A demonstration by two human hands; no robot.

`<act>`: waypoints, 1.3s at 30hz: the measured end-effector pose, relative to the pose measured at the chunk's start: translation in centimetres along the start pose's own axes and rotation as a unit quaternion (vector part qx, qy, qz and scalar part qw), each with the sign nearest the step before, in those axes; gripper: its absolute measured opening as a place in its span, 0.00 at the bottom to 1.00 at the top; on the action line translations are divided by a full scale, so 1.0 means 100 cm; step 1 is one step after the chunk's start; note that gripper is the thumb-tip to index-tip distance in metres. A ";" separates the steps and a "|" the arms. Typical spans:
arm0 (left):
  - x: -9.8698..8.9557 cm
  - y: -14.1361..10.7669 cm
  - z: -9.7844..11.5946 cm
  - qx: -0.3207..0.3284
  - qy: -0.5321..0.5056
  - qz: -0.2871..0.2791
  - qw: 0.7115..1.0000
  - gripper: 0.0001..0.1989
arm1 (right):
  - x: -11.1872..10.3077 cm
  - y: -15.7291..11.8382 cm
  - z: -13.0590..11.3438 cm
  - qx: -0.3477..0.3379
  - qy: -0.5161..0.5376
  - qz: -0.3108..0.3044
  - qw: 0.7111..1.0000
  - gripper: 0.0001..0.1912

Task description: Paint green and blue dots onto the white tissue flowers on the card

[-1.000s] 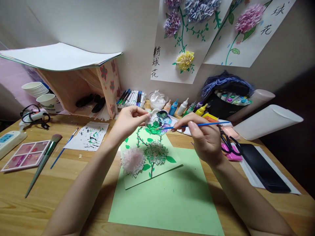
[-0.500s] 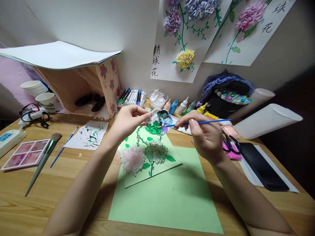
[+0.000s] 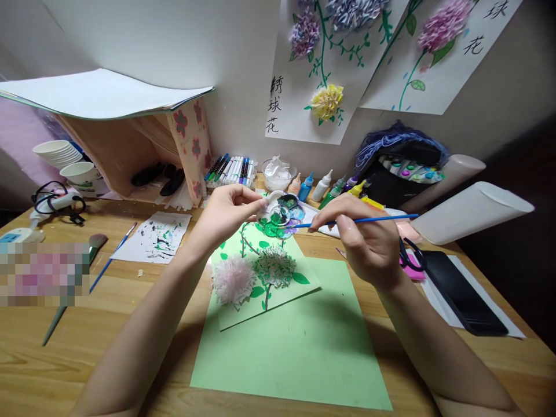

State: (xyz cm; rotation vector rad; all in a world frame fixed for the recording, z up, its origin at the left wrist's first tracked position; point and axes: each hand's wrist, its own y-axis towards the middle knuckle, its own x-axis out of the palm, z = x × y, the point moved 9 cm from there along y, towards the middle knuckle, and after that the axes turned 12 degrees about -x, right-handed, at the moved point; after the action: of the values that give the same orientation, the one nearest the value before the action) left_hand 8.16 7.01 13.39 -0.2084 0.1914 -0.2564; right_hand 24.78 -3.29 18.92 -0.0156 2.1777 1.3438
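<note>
Pinched between the thumb and fingers of my left hand (image 3: 237, 214) is a small round paint palette (image 3: 296, 213) with green, black, white and purple paint in its wells. My right hand (image 3: 358, 237) is closed around a thin blue paintbrush (image 3: 369, 219), its tip in or just over the green paint. Below the palette lies a flower picture (image 3: 278, 292) with a painted stem and green leaves. A fluffy pale pink flower (image 3: 234, 281) and a white-green speckled flower (image 3: 275, 266) stand up from it. A larger light green sheet (image 3: 295, 353) is underneath.
Paint bottles (image 3: 322, 185), markers (image 3: 230, 171) and a bowl of white material (image 3: 278, 172) line the wall. On the right are scissors (image 3: 414, 255) and a black phone (image 3: 463, 292). A paint-smeared paper (image 3: 154, 237) and another brush (image 3: 113, 258) lie left.
The brush tip has shifted slightly right over the green paint, and my right hand has moved a little right with it. My left hand and the palette stay nearly still.
</note>
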 end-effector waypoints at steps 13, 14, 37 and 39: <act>0.003 0.000 0.000 0.006 -0.002 -0.013 1.000 0.15 | 0.005 0.004 -0.010 -0.015 -0.035 -0.026 0.999 0.14; 0.003 0.000 0.000 0.005 -0.002 -0.012 1.000 0.15 | 0.004 0.003 -0.010 -0.013 -0.043 -0.018 0.999 0.13; 0.004 0.000 -0.001 0.012 0.004 -0.007 1.000 0.14 | 0.009 0.005 -0.012 -0.033 -0.027 -0.050 0.998 0.13; 0.003 0.000 -0.001 0.008 0.003 -0.005 1.000 0.15 | 0.006 0.004 -0.010 -0.021 -0.038 -0.037 0.998 0.13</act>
State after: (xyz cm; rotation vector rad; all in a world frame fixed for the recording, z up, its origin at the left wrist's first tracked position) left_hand 8.47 6.94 13.26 -0.1933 0.1950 -0.2694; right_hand 23.65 -3.72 19.30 -0.0605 2.0656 1.3274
